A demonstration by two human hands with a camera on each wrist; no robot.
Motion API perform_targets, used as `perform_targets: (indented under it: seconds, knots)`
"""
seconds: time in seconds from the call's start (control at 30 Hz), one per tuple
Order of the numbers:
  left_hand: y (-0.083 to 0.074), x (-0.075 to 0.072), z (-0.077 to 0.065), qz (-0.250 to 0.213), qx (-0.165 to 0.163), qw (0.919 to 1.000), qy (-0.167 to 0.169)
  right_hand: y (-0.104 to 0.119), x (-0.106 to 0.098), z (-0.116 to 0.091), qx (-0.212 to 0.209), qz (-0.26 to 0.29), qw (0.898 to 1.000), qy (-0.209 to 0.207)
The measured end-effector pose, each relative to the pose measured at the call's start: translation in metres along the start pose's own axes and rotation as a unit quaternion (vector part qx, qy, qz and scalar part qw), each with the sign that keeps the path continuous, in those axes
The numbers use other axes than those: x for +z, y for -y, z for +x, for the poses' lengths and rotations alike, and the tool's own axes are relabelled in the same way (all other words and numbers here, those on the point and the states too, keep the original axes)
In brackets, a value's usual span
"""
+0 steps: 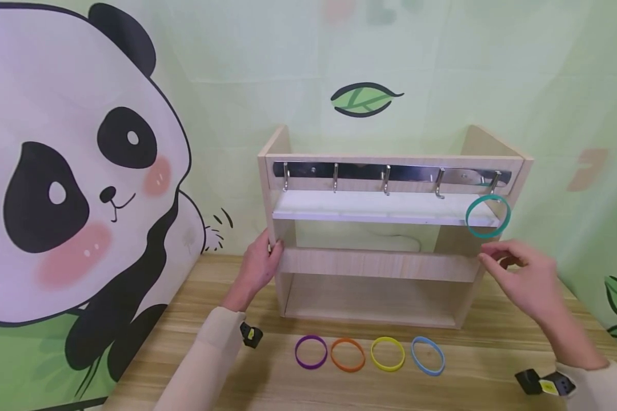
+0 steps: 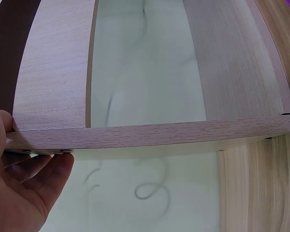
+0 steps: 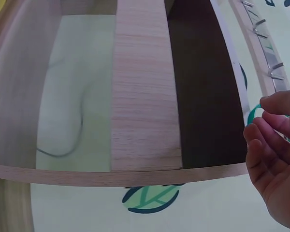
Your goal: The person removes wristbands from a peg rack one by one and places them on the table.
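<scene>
A teal ring band (image 1: 487, 197) hangs from the rightmost hook of the metal hook rail (image 1: 362, 170) on a pale wooden shelf unit (image 1: 380, 265). Just below the ring is my right hand (image 1: 527, 274), its fingers loosely bent beside the unit's right side. In the head view, a small gap separates fingertips and ring; in the right wrist view the fingers partly cover the ring (image 3: 253, 114). My left hand (image 1: 259, 262) grips the unit's left side panel (image 2: 150, 135), thumb on one side and fingers on the other.
On the wooden table (image 1: 257, 382), in front of the unit, lie a purple ring (image 1: 311, 367), an orange ring (image 1: 348, 370), a yellow ring (image 1: 388, 369) and a light blue ring (image 1: 416, 358) in a row. A printed cloth (image 1: 247, 103) with a panda hangs behind.
</scene>
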State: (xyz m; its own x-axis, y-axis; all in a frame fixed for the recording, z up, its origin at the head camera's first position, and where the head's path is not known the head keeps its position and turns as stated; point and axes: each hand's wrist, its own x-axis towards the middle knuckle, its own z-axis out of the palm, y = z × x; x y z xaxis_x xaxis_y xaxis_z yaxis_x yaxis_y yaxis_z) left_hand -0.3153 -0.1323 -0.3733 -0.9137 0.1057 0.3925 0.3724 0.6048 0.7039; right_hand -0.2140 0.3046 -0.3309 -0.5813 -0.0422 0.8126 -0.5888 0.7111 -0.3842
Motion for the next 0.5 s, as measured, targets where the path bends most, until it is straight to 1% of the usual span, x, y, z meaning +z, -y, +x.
perform_targets:
  seconds: [0.23, 0.4, 0.5]
  knots:
    - [-0.001, -0.001, -0.001, -0.003, -0.003, 1.0, -0.001, 0.003, -0.011, 0.018, 0.031, 0.002, 0.998, -0.052]
    - [-0.001, -0.001, -0.001, -0.001, -0.002, 1.0, 0.001, 0.002, -0.015, 0.026, 0.064, 0.007, 0.995, -0.078]
    - [-0.001, -0.001, -0.002, -0.003, 0.001, 1.0, 0.001, 0.002, -0.016, 0.03, 0.07, 0.0, 0.994, -0.09]
